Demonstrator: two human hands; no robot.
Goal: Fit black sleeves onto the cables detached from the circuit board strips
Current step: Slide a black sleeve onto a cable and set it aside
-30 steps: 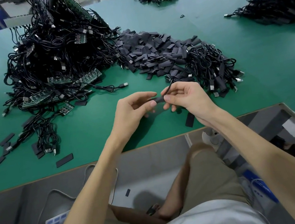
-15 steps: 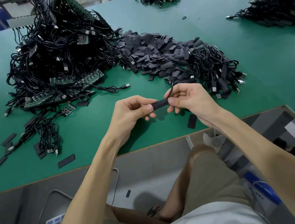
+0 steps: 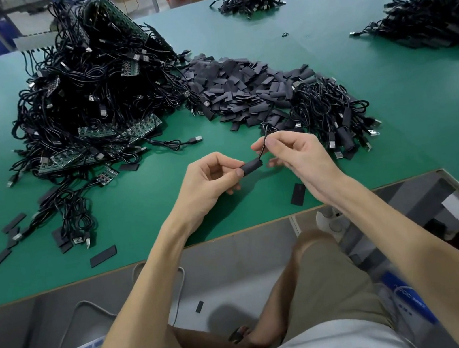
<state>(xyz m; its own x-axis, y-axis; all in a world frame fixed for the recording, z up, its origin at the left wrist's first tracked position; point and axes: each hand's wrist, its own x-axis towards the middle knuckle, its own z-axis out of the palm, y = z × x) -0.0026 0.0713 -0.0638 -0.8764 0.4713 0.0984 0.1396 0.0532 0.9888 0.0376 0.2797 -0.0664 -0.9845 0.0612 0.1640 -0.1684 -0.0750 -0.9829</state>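
Two grips clamped: my left grip pinches the sleeve, right grip the cable; I'd hold them aligned while sliding.

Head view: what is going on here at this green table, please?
A person at the green table is fitting a black sleeve onto a cable. The left hand pinches the sleeve; the right hand pinches the cable just above the sleeve. Behind lie a pile of loose sleeves and a heap of cables with circuit board strips.
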